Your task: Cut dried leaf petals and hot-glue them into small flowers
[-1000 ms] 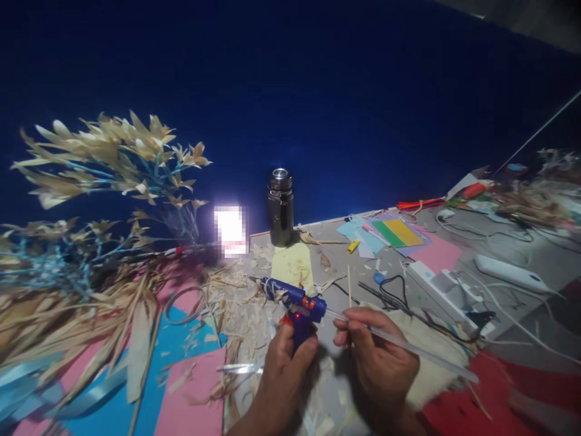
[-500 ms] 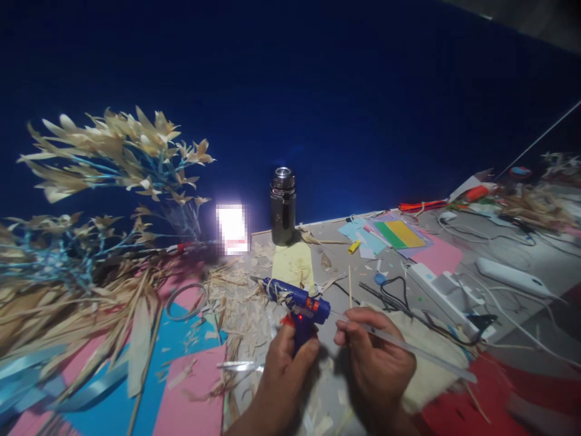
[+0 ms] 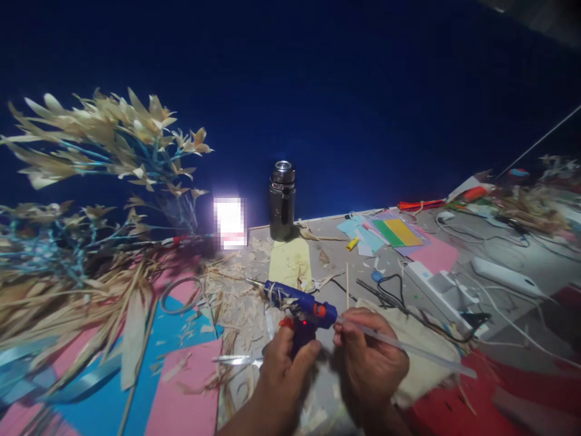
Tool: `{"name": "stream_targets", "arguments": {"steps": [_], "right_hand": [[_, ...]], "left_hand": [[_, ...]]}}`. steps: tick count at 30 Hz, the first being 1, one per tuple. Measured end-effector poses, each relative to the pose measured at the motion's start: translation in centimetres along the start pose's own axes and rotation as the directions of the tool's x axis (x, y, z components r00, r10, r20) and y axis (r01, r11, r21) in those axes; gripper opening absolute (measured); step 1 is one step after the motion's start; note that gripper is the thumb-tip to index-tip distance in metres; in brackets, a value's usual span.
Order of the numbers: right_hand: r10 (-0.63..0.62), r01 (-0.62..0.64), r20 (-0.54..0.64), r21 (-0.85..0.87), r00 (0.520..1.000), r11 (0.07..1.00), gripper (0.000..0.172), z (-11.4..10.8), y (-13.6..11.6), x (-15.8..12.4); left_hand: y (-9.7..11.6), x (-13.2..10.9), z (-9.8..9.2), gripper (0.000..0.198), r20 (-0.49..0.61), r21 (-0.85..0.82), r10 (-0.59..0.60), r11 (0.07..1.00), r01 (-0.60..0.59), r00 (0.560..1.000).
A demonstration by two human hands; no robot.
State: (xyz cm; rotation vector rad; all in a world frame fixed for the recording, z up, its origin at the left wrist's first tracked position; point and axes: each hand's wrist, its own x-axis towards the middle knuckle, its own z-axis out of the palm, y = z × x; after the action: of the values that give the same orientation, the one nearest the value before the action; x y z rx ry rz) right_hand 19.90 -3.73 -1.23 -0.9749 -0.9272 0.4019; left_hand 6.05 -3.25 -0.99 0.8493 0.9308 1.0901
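My left hand [image 3: 290, 363] is wrapped round the grip of a blue glue gun [image 3: 295, 303], which has a small red light lit and an orange trigger. The gun's metal nozzle points to the left, and scraps of dry husk cling to its barrel. Between the fingers of my right hand [image 3: 374, 351] is a long translucent glue stick [image 3: 417, 352]. Its front end meets the back of the gun; how deep it sits inside I cannot tell. Scissor blades [image 3: 236, 360] lie on the table left of my left hand.
A dark flask [image 3: 282, 203] stands behind the gun, at a yellow paper [image 3: 288, 260]. Dry-husk flowers [image 3: 136, 145] on blue stems rise at the left, near a tape roll [image 3: 182, 295]. Cables and a white power strip [image 3: 442, 290] lie to the right, beside a cloth [image 3: 431, 369].
The rear of the glue gun and my right hand have come closer together, and the gap of bare glue stick between them has shortened. The view has shifted slightly.
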Motion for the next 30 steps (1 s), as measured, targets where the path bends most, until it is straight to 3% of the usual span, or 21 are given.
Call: {"name": "stream_targets", "arguments": {"steps": [3,10,17,21,24,30], "right_hand": [[0.014,-0.014,-0.008,-0.042,1.000,0.999,0.012,0.1,0.1,-0.2],[0.040,-0.040,-0.008,-0.054,0.999,0.998,0.017,0.1,-0.2,-0.2],[0.040,-0.040,0.024,-0.033,0.999,0.999,0.010,-0.1,-0.1,0.1],[0.082,-0.080,0.019,-0.076,0.996,0.994,0.013,-0.3,-0.1,0.3],[0.120,-0.122,-0.034,-0.092,0.992,0.988,0.015,-0.5,-0.4,0.2],[0.203,-0.228,-0.195,-0.119,0.960,0.966,0.023,0.1,-0.8,-0.5]], "left_hand": [[0.1,0.0,-0.1,0.026,0.016,0.213,0.091,0.973,-0.092,0.996],[-0.1,0.2,-0.3,0.032,0.043,0.350,0.108,0.929,-0.116,0.993],[0.3,0.3,-0.2,0.037,0.130,0.285,0.054,0.954,-0.089,0.990],[0.6,0.3,0.2,0.036,0.112,0.233,0.038,0.971,-0.063,0.993],[1.2,0.0,1.0,0.039,0.066,0.186,0.018,0.982,-0.030,0.998],[2.1,0.1,1.8,0.049,0.182,0.058,0.012,0.998,-0.023,0.983]]}}
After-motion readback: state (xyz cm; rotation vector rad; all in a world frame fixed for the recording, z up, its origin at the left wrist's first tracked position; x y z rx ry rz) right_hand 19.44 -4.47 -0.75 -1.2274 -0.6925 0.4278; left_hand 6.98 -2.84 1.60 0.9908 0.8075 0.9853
